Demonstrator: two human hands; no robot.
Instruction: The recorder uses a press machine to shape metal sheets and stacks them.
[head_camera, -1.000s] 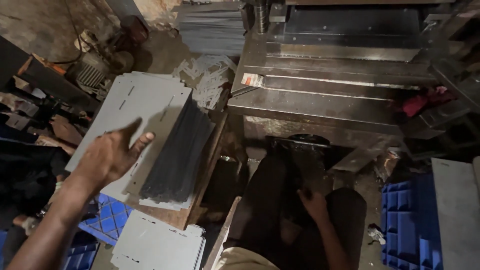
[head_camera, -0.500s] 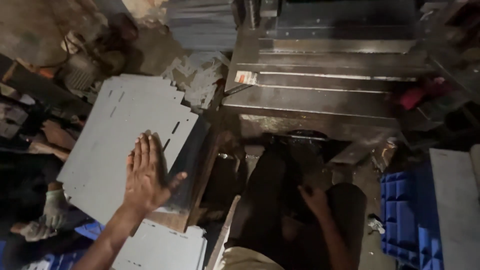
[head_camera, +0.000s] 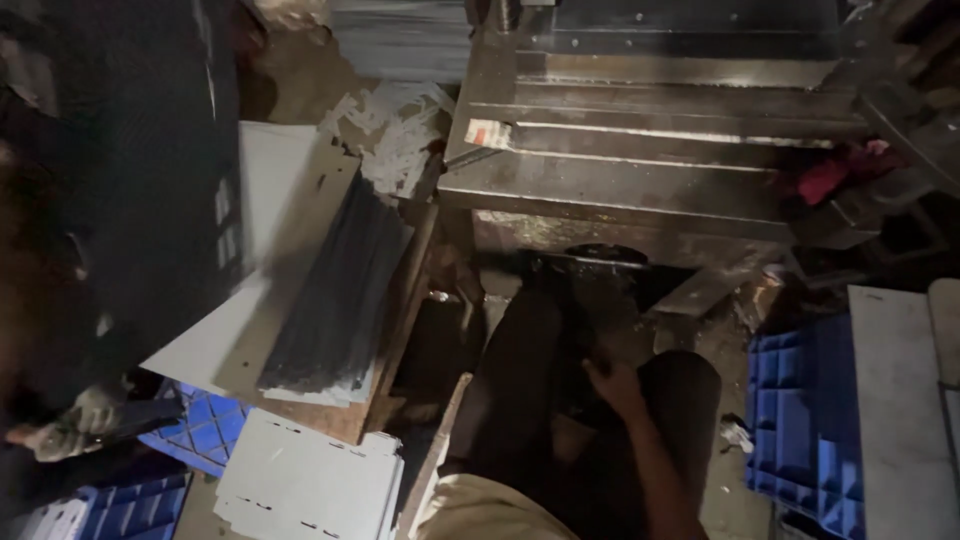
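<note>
**Flat grey sheets and a big steel machine**

The right hand (head_camera: 612, 385) rests on the person's lap, on dark trousers (head_camera: 540, 390). Its fingers are curled loosely and hold nothing. The left hand cannot be made out: a big dark blurry shape (head_camera: 130, 200) fills the left side of the view, so I cannot tell whether that hand is open or closed, or what it holds.

The stack of metal sheets (head_camera: 335, 290) lies just to the left of the person's knees. The sheets are thin, flat and grey. Their edges make many fine lines, like pages in a book. The stack sits on a wooden surface (head_camera: 395, 340) with a brown edge. One pale sheet (head_camera: 270, 180) on top looks tilted and smeared with blur.

Lower down lies another pile of cut sheets (head_camera: 300, 490), pale grey with small notches along the sides. Blue plastic crates (head_camera: 205, 430) with a grid pattern sit beside it. One more blue crate (head_camera: 795, 420) stands at the right, next to a flat pale board (head_camera: 895, 420).

In front is a heavy steel machine (head_camera: 650, 150), dull and scratched, with long straight ledges. A red rag (head_camera: 835, 175) lies on it. White scrap bits (head_camera: 395, 130) are heaped to the left of the machine.

At the bottom left, another person's gloved hand (head_camera: 70, 425) grips something dark.
</note>
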